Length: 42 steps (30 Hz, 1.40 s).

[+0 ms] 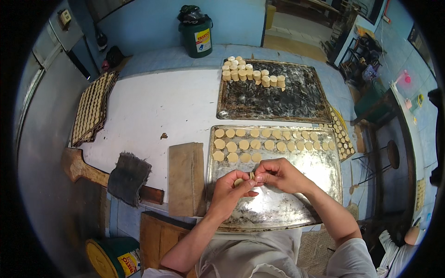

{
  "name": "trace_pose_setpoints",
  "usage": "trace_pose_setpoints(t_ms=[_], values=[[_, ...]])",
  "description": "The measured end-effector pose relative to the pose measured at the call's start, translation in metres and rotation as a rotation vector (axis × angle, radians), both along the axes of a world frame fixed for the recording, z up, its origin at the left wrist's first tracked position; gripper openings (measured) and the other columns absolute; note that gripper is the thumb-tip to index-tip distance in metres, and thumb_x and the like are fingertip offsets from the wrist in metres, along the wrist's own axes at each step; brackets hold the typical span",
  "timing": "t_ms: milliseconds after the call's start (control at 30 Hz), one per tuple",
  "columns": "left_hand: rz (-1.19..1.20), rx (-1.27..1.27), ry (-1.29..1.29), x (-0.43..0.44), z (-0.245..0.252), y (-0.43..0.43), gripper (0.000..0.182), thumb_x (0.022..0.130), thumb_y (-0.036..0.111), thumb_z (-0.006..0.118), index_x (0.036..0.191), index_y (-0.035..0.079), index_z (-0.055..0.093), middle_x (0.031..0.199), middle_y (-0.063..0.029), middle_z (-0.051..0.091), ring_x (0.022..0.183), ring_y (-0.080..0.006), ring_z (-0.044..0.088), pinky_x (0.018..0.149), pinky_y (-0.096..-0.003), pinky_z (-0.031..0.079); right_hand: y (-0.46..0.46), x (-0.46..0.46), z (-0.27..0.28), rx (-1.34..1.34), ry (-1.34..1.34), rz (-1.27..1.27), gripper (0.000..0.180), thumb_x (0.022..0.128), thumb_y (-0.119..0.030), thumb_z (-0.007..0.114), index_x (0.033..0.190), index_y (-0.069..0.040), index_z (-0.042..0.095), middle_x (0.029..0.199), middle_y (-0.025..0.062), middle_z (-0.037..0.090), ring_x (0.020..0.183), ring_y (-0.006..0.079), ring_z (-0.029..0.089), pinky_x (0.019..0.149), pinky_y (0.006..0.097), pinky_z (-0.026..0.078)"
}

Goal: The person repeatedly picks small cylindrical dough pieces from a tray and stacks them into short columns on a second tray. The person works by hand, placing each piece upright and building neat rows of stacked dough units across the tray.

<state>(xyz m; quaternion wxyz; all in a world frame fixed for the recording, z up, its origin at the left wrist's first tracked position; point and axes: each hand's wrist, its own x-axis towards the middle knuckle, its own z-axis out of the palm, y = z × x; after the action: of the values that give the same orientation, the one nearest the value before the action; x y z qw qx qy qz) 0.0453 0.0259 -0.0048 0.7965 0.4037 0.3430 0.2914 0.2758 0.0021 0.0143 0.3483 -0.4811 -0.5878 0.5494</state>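
Over the near metal baking tray (278,212), my left hand (231,191) holds a small stack of round dough discs (238,182). My right hand (281,176) meets it, its thumb and fingers pinching at the edge of the discs. Beyond both hands, rows of flat pale dough discs (244,144) lie on the tray; the front row reaches only partway across from the left. On the dark, floury baking tray (278,104) behind stand stacks of dough discs (242,73), grouped at its back left.
Left of the near tray lies a folded brown cloth (186,179). A dark cloth (129,179) drapes over a wooden paddle (94,172). Filled trays (92,107) are stacked at the table's far left; another filled tray (344,139) is at right. A person's arm (412,236) shows at lower right.
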Motion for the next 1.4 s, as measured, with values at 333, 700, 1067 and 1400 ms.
trace_pose_setpoints(t_ms=[333,700,1067,1400], values=[[0.039,0.01,0.052,0.015,0.001,0.0,0.007,0.108,0.008,0.069,0.109,0.001,0.066,0.14,-0.0209,0.067,0.123,-0.0306,0.074,0.093,-0.0371,0.067,-0.001,0.026,-0.003,0.336,-0.583,-0.225,0.026,0.1,-0.027,0.079,0.094,-0.002,0.073,0.088,0.0144,0.071,0.076,0.0343,0.071,0.069,0.0433,0.054],[-0.036,-0.01,-0.021,0.043,0.001,-0.007,0.006,0.109,0.007,0.067,0.11,0.002,0.067,0.146,-0.0197,0.064,0.131,-0.0316,0.07,0.097,-0.0412,0.067,-0.017,0.05,-0.002,0.232,-0.489,-0.28,0.025,0.101,-0.024,0.077,0.097,0.0,0.074,0.086,0.0142,0.068,0.079,0.0287,0.07,0.072,0.0387,0.054],[-0.1,-0.022,0.017,0.065,-0.001,-0.01,0.013,0.111,0.012,0.062,0.117,0.001,0.069,0.142,-0.0177,0.067,0.132,-0.0308,0.068,0.104,-0.0445,0.065,-0.036,0.072,0.009,0.182,-0.578,-0.284,0.03,0.094,-0.031,0.084,0.099,-0.003,0.075,0.091,0.0162,0.071,0.084,0.0355,0.072,0.073,0.0443,0.056],[-0.15,-0.138,-0.153,0.094,0.014,-0.017,0.042,0.11,0.003,0.052,0.151,-0.003,0.045,0.148,-0.0247,0.058,0.139,-0.039,0.062,0.12,-0.0517,0.054,-0.046,0.108,0.002,0.181,-0.898,-0.459,0.032,0.096,-0.029,0.082,0.086,0.0,0.072,0.087,0.0191,0.07,0.085,0.0402,0.071,0.074,0.0488,0.055]])
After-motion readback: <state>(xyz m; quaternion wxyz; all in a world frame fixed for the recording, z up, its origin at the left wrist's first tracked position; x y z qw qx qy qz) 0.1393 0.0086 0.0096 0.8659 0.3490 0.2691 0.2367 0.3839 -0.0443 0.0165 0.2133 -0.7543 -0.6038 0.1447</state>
